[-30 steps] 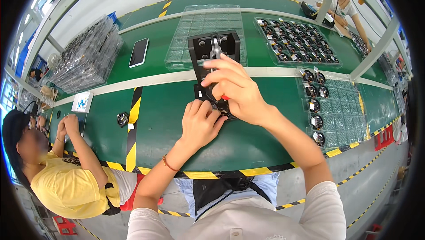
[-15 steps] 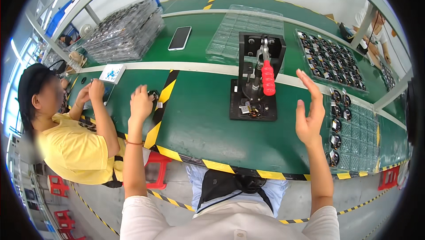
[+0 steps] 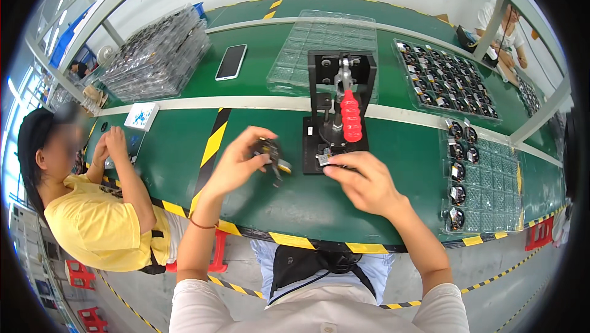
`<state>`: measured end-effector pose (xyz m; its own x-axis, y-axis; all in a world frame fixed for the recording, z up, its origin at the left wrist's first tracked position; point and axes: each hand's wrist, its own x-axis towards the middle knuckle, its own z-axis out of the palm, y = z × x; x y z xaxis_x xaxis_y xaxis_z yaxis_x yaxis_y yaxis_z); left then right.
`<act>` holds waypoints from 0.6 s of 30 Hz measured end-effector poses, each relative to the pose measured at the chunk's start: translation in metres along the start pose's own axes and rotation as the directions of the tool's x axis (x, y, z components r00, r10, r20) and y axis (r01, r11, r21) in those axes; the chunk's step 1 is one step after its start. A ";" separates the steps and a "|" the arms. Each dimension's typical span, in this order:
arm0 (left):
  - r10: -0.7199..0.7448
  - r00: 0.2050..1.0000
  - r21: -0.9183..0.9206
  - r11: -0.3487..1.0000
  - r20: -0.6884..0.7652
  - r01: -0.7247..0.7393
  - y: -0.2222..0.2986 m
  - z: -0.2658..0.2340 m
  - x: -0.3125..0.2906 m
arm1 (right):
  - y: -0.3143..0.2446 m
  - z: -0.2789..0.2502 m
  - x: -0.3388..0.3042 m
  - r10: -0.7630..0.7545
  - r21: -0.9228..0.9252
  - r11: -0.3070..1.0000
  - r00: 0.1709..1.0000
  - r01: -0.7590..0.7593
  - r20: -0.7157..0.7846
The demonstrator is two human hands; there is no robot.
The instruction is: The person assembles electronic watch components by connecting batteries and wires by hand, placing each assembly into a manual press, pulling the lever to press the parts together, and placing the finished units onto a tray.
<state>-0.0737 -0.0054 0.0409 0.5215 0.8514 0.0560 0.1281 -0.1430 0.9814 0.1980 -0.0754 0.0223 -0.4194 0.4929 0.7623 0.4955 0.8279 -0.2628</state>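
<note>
My left hand is closed on a small round black electronic part, with a connector and wires dangling from it. It hovers over the green bench, left of a black press fixture with a toggle clamp. The clamp's red handle points down toward me. At the front of the fixture base, my right hand pinches a second black part with a white label. My fingers hide most of that part, and I cannot tell whether it still rests on the base.
On the right, a clear tray holds several round black parts in its left columns. Behind it lies a fuller tray. Further back are an empty clear tray, a phone and stacked trays. A co-worker in yellow sits left.
My left hand has come right from the striped tape, bringing a black part toward the fixture. My right hand has moved left and down from beside the tray onto the part at the fixture.
</note>
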 end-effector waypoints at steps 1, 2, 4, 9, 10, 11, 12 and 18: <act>-0.065 0.994 -0.107 0.991 0.090 0.075 0.007 0.012 0.006 | -0.003 0.000 0.000 -0.005 -0.007 1.000 1.000 0.005 0.024; -0.045 0.986 -0.118 0.991 0.159 0.064 0.008 0.023 0.013 | -0.001 0.003 0.000 -0.009 0.006 1.000 0.999 0.008 0.035; 0.008 0.968 -0.156 0.987 0.251 0.032 0.011 0.049 0.022 | -0.003 0.002 -0.001 -0.018 0.013 1.000 0.999 0.018 0.041; 0.079 0.967 -0.258 0.966 0.244 -0.014 0.017 0.090 0.035 | 0.006 -0.007 -0.014 -0.027 0.055 0.998 1.000 0.028 -0.013; 0.082 0.969 -0.288 0.957 0.233 -0.012 0.013 0.094 0.035 | 0.005 -0.010 -0.011 0.000 0.071 0.997 0.999 0.003 -0.040; 0.083 0.972 -0.318 0.948 0.221 -0.009 0.007 0.096 0.035 | 0.006 -0.010 -0.012 0.005 0.066 0.998 0.999 -0.003 -0.040; 0.081 0.975 -0.322 0.947 0.208 -0.010 -0.001 0.097 0.036 | 0.008 -0.008 -0.013 0.011 0.087 0.996 0.999 -0.007 -0.043; 0.215 0.941 -0.356 0.927 0.259 -0.114 -0.016 0.092 0.035 | 0.002 0.008 -0.015 0.148 0.166 0.979 0.975 -0.120 -0.168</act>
<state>0.0196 -0.0198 0.0101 0.7374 0.6400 0.2162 -0.2410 -0.0498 0.9693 0.1990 -0.0789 0.0053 -0.2076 0.5575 0.8038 0.4092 0.7958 -0.4463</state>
